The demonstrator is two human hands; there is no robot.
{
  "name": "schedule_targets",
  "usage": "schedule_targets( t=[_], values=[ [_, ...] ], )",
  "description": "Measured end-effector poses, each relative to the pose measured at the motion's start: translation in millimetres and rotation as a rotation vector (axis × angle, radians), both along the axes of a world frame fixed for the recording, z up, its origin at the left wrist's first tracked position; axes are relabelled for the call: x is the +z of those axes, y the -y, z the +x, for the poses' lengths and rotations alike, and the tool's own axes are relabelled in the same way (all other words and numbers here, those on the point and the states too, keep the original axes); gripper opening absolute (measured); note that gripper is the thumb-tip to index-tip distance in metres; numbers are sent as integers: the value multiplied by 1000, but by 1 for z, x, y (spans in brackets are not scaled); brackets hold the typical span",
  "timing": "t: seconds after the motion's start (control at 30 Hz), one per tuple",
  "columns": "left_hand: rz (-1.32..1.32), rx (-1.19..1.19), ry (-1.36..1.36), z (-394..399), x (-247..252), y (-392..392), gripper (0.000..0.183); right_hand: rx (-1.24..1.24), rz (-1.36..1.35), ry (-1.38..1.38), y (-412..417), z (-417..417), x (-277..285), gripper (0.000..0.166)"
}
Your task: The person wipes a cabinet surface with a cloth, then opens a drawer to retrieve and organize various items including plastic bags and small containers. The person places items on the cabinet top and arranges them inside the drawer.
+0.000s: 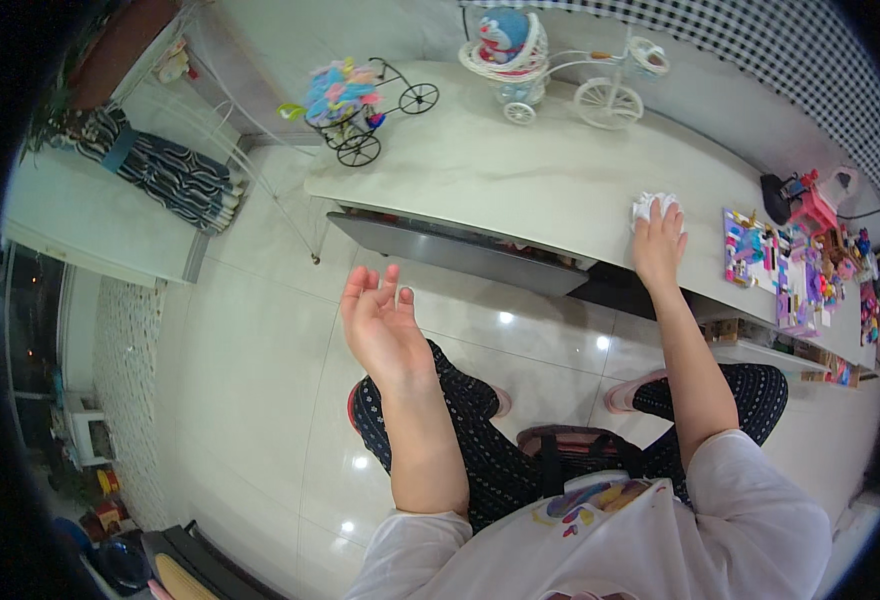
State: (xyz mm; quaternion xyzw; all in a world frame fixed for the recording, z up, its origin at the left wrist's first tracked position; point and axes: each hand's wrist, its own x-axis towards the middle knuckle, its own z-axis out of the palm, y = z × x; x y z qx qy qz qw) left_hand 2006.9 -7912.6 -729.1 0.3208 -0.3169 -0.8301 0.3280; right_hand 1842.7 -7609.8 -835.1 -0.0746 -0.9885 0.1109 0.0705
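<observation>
My right hand (659, 244) presses a crumpled white cloth or tissue (654, 204) onto the pale top of a long cabinet (500, 169), near its front edge. The fingers lie spread over the cloth. My left hand (389, 326) is raised in the air above my knee, palm up, fingers loosely curled and holding nothing. Between the hands, a dark-fronted drawer (455, 251) of the cabinet is pulled out, with some items partly visible inside. Just right of the cloth stands a colourful toy building-brick set (755, 251).
At the cabinet's back stand a black tricycle planter with flowers (344, 97) and a white wicker tricycle (533, 64) holding a blue plush figure (503, 34). A pink toy vanity (819, 206) is at the right. Below it, another drawer (762, 345) is out. A white wire stand (260, 184) rises at left.
</observation>
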Motion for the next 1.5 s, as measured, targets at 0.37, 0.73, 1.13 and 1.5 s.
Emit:
schedule_targets(
  t=[0.37, 0.73, 1.13, 1.5],
  values=[
    [97, -72, -36, 4, -3, 0, 48, 564, 23, -169, 229, -22, -8, 54],
    [82, -60, 12, 4, -3, -5, 47, 404, -372, -258, 31, 50, 27, 50],
    [93, -167, -10, -5, -8, -23, 43, 351, 159, -120, 43, -26, -12, 63],
    [74, -150, 40, -8, -10, -20, 43, 528, -161, -189, 109, -123, -17, 53]
  ],
)
